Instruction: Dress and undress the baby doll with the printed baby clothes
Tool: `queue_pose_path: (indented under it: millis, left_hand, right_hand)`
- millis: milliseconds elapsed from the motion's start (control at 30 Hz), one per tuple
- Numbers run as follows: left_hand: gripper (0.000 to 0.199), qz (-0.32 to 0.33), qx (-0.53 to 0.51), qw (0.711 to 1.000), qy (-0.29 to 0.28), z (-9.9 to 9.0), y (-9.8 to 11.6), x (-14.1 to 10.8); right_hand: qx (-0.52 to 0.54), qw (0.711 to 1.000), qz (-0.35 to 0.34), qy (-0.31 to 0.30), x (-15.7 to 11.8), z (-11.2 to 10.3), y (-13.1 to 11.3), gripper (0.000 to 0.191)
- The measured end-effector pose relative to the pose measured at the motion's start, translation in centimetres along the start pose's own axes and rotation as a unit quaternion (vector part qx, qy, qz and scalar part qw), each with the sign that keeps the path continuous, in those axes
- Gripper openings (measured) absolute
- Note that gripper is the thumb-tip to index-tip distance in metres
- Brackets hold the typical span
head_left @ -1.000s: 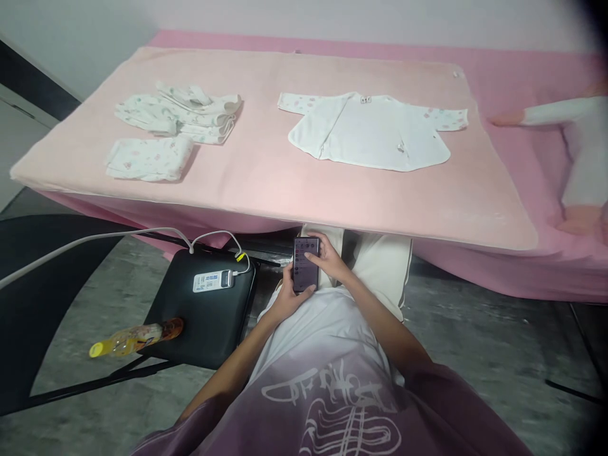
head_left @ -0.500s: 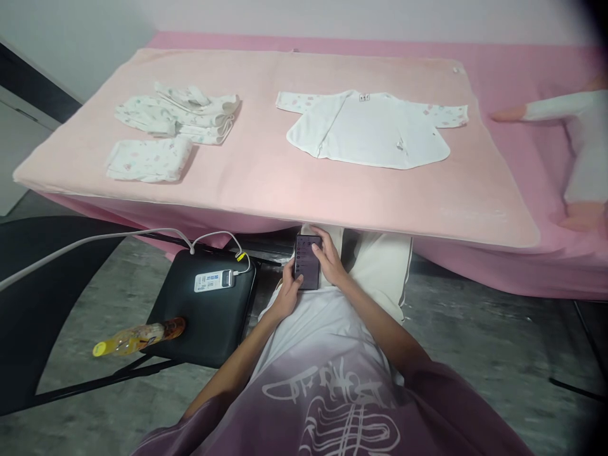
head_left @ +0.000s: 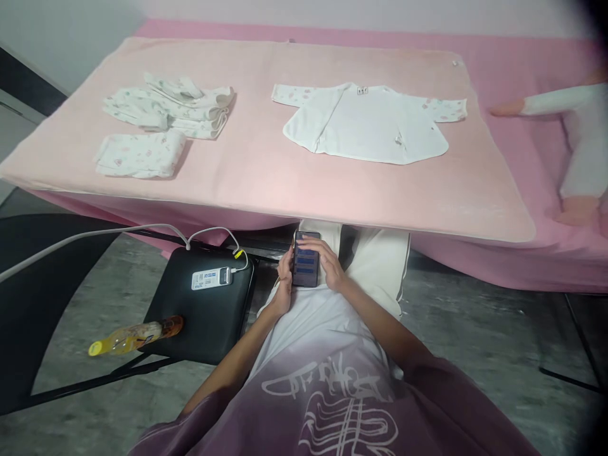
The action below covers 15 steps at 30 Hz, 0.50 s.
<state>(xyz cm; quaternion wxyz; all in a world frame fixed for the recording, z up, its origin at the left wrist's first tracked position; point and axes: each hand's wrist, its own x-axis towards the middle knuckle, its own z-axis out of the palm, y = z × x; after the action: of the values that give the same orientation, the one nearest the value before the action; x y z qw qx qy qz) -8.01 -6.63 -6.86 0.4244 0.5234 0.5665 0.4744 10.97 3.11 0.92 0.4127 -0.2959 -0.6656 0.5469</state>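
A dark phone (head_left: 306, 263) with a lit screen is upright over my lap. My left hand (head_left: 284, 282) is wrapped round its left edge. Over the upper part of the screen lie the fingers of my right hand (head_left: 327, 259), stretched out from the right side. Beyond the phone, a small white baby top (head_left: 370, 126) with patterned sleeves is spread flat on the pink padded table (head_left: 251, 171). At the table's left are a loosely folded patterned garment pile (head_left: 171, 107) and a folded patterned cloth (head_left: 140, 154).
On a black chair (head_left: 199, 323) at the left lie a white power bank (head_left: 211, 278) with a cable (head_left: 104, 234) and a bottle with a yellow cap (head_left: 128, 337). A doll-like figure in white (head_left: 584, 152) is at the far right.
My right hand's fingers have spread across the upper screen, and my left thumb has come off it to the edge. The screen content differs. The view has shifted slightly.
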Motion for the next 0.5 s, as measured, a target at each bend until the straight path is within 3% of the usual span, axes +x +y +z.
queue_pose_path:
  millis: [100,300,500]
  left_hand:
    - [0.093,0.0,0.003,1.0,0.006,0.2,0.0,0.1]
    - [0.086,0.016,0.002,1.0,-0.005,0.2,0.7,0.2]
    - [0.086,0.012,0.011,1.0,-0.013,0.2,1.3,0.2]
  right_hand:
    - [0.007,1.0,-0.003,-0.023,-0.5,0.3,-0.1,0.088]
    - [0.055,0.997,-0.03,-0.044,-1.3,0.6,0.0,0.071]
    - [0.028,0.999,0.003,-0.043,-1.2,0.6,-0.3,0.088]
